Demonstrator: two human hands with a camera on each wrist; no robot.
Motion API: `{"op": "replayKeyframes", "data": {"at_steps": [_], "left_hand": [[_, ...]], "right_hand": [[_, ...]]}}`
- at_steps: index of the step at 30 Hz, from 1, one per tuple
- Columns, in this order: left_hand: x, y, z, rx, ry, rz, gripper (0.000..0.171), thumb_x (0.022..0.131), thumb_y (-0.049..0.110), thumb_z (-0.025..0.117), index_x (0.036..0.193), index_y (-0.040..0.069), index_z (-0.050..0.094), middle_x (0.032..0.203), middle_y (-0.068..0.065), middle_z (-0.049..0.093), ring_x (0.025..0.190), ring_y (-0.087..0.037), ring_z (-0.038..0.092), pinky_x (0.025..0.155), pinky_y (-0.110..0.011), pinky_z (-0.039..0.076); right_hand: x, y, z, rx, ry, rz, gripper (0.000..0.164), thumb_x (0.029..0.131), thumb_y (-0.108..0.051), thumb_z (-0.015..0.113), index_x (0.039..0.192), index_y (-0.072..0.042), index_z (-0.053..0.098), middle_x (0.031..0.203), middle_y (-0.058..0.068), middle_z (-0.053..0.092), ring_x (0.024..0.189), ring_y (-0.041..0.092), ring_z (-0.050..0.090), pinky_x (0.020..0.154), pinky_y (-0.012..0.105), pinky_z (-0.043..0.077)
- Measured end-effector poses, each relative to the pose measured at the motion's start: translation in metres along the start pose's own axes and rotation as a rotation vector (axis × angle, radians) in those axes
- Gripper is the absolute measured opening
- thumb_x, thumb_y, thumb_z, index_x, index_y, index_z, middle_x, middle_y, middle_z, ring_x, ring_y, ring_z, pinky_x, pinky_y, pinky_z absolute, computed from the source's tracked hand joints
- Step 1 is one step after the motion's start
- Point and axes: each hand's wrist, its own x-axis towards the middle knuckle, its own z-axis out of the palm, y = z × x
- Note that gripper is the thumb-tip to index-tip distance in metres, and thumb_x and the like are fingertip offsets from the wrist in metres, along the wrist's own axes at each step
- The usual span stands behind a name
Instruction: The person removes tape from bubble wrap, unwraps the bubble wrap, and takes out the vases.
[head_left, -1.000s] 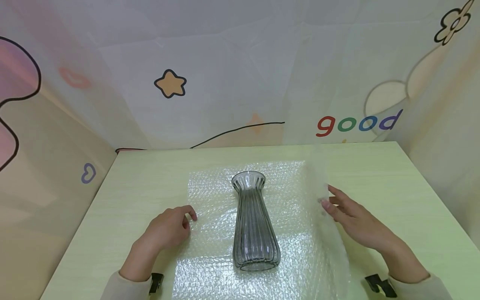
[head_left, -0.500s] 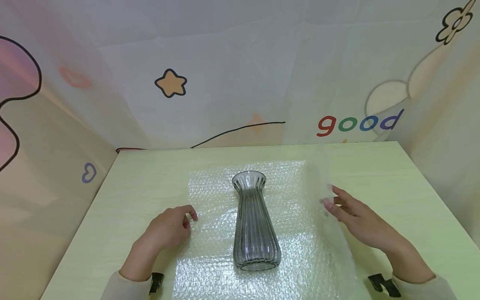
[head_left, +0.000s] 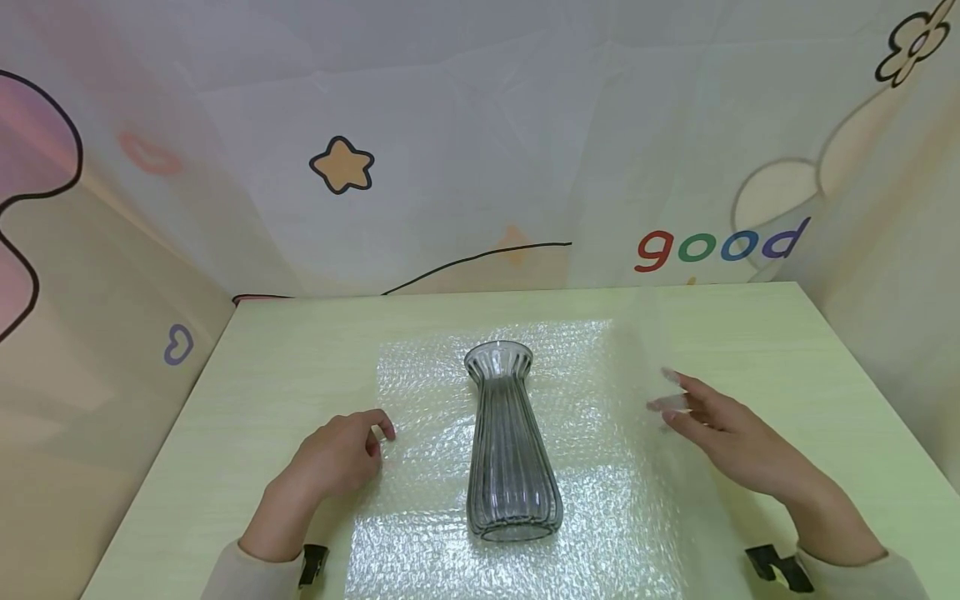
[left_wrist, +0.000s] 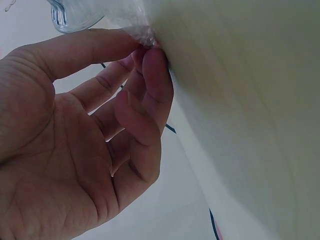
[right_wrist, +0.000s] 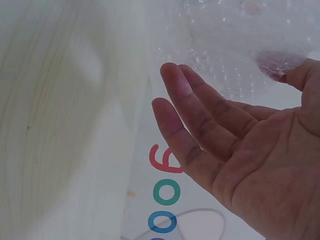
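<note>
A grey ribbed glass vase (head_left: 512, 450) lies on its side on a clear bubble wrap sheet (head_left: 420, 383), flared mouth toward the far edge. My left hand (head_left: 337, 454) pinches the sheet's left edge; in the left wrist view, thumb and fingertips meet at a crumpled bit of bubble wrap (left_wrist: 142, 30). On the opposite side my right hand (head_left: 731, 437) is at the sheet's right edge, fingertips overlapped by the film. The right wrist view shows straight, spread fingers (right_wrist: 200, 117), with the thumb seen through the raised bubble wrap (right_wrist: 225, 45).
The pale green wood-grain table (head_left: 285, 358) carries the sheet and vase. A printed cloth backdrop (head_left: 480, 150) with a star and the word "good" rises behind and at both sides. Black clips (head_left: 778, 568) sit near both cuffs.
My right hand has shifted slightly right, and its thumb and fingers are further apart. The sheet's right edge has spread outward and looks flatter. Left hand and vase stay put.
</note>
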Motion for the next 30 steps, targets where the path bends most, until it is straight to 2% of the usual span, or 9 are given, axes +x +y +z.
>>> {"op": "replayKeyframes", "data": {"at_steps": [4,8,11,18,30], "left_hand": [[0.000,0.000,0.000,0.002,-0.001,-0.003,0.030,0.089,-0.001,0.059,0.110,0.018,0.068,0.084,0.001,0.064,0.066,-0.018,0.053,0.057,-0.032,0.041],[0.000,-0.001,0.000,0.002,-0.002,-0.001,0.030,0.089,-0.001,0.059,0.110,0.018,0.068,0.084,0.001,0.064,0.065,-0.018,0.053,0.057,-0.032,0.041],[0.000,-0.001,0.000,0.001,-0.002,0.001,0.030,0.089,-0.001,0.059,0.110,0.018,0.068,0.084,0.001,0.064,0.065,-0.018,0.053,0.057,-0.032,0.041],[-0.001,-0.001,0.000,-0.001,-0.006,-0.002,0.030,0.089,-0.001,0.060,0.110,0.018,0.068,0.083,0.001,0.064,0.065,-0.018,0.052,0.058,-0.032,0.041],[-0.001,0.000,-0.001,0.000,-0.012,-0.016,0.029,0.089,-0.001,0.059,0.109,0.017,0.068,0.083,0.001,0.064,0.064,-0.018,0.053,0.058,-0.031,0.041]], "right_hand": [[-0.001,0.003,-0.003,0.008,0.001,-0.018,0.062,0.110,-0.022,0.050,0.164,-0.007,0.023,0.139,0.018,0.066,0.125,0.038,0.064,0.090,0.022,0.054],[-0.003,0.006,-0.005,0.016,-0.006,-0.028,0.061,0.110,-0.019,0.049,0.164,-0.007,0.023,0.138,0.019,0.065,0.122,0.038,0.065,0.091,0.026,0.056],[-0.003,0.008,-0.008,0.015,-0.010,-0.037,0.060,0.110,-0.016,0.048,0.164,-0.008,0.023,0.137,0.019,0.066,0.118,0.032,0.068,0.091,0.024,0.055],[-0.005,0.013,-0.012,0.027,-0.013,-0.041,0.061,0.109,-0.012,0.049,0.164,-0.008,0.024,0.134,0.017,0.068,0.110,0.005,0.067,0.087,0.014,0.051],[-0.004,0.018,-0.016,0.006,-0.011,-0.039,0.062,0.107,-0.011,0.053,0.163,-0.006,0.026,0.127,0.012,0.073,0.108,-0.001,0.067,0.086,0.015,0.052]]}}
